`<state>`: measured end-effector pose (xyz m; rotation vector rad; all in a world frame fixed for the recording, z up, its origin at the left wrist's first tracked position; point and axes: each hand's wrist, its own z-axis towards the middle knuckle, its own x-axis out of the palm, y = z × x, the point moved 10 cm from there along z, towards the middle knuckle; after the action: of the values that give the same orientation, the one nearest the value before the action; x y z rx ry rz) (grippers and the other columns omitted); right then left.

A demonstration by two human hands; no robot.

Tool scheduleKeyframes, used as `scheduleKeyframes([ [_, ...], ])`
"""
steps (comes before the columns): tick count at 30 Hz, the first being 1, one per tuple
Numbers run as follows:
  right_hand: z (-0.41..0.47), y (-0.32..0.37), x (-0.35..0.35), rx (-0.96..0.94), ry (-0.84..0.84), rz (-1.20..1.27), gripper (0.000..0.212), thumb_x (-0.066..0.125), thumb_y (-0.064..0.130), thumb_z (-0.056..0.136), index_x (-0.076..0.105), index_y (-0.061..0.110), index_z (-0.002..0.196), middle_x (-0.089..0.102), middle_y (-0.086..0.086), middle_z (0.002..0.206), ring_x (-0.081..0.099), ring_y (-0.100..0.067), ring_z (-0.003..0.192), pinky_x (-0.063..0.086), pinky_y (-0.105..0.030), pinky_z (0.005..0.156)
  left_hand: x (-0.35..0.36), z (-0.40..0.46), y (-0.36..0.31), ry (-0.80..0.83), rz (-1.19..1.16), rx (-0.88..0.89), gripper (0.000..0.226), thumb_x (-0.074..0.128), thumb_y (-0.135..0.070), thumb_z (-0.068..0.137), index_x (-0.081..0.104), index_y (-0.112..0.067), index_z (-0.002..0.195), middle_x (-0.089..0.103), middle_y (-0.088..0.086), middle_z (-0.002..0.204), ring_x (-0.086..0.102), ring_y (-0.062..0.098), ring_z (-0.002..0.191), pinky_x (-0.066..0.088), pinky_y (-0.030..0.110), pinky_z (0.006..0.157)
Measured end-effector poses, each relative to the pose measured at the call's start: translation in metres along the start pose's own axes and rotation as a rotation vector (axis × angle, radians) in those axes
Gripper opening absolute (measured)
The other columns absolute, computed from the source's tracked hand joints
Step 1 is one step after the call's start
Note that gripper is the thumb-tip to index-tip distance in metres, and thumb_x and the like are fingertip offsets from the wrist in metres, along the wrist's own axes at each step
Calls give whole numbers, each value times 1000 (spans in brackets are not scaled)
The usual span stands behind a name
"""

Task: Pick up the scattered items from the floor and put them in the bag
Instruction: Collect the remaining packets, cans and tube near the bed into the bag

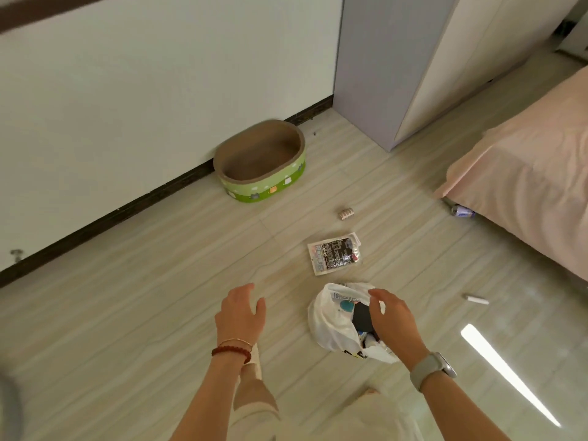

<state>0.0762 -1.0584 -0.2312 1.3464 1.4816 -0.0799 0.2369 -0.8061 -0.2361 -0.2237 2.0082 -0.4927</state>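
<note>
Neither grip holds anything. Left hand (241, 316) hovers over bare floor (133, 313), fingers spread and relaxed, with a red bead bracelet (231, 351) and a thin gold bangle at the wrist. Right hand (393, 321) hangs above the mouth of a white plastic bag (331, 329), fingers loosely curved and released, touching nothing that can be made out; a grey watch (432, 370) sits on that wrist.

Blue lettering on the bag is too blurred to read. Inside the bag lie a flat black item (362, 318), a teal round shape, and some small white things lower down. The bag rests on the floor in front of the person's knees.

Just beyond the bag lies a flat packet (335, 253) with a black printed panel; its small text is unreadable. Farther off is a small ribbed beige roll (346, 213). To the right of the bag, apart from it, lies a thin white stick (476, 299). A small bluish object (463, 212) shows at the edge of the pink-covered bed (525, 173).

Against the wall's dark skirting stands an oval cardboard cat bed (259, 160), its green side printed with little cats. A pale cabinet (381, 68) stands in the corner.
</note>
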Motion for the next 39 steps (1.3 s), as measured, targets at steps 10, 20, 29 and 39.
scheduleKeyframes([
  [10, 49, 202, 135, -55, 186, 30, 33, 43, 13, 94, 52, 6, 124, 57, -14, 128, 50, -29, 120, 36, -35, 102, -159, 131, 130, -31, 48, -31, 39, 44, -29, 92, 45, -18, 130, 47, 8, 136, 45, 26, 122, 37, 42, 100],
  [20, 184, 232, 106, 121, 84, 48, 33, 43, 14, 93, 53, 8, 123, 57, -12, 129, 50, -29, 120, 37, -36, 102, -131, 285, 48, 216, 62, 103, 40, 42, -28, 93, 40, -19, 132, 44, 3, 136, 44, 20, 124, 35, 37, 102],
  [29, 382, 256, 28, 238, 51, 171, 34, 40, 20, 95, 51, 12, 126, 56, -9, 129, 51, -27, 119, 40, -34, 100, -138, 495, -171, 268, 222, 303, 37, 44, -23, 92, 46, -14, 128, 51, 8, 130, 50, 23, 117, 41, 36, 100],
  [39, 465, 194, -67, 610, -177, 425, 35, 38, 14, 94, 51, 10, 125, 56, -13, 127, 53, -29, 116, 40, -30, 93, -23, 556, -398, 668, 414, 655, 35, 44, -24, 93, 47, -14, 127, 50, 8, 130, 50, 22, 118, 40, 35, 101],
])
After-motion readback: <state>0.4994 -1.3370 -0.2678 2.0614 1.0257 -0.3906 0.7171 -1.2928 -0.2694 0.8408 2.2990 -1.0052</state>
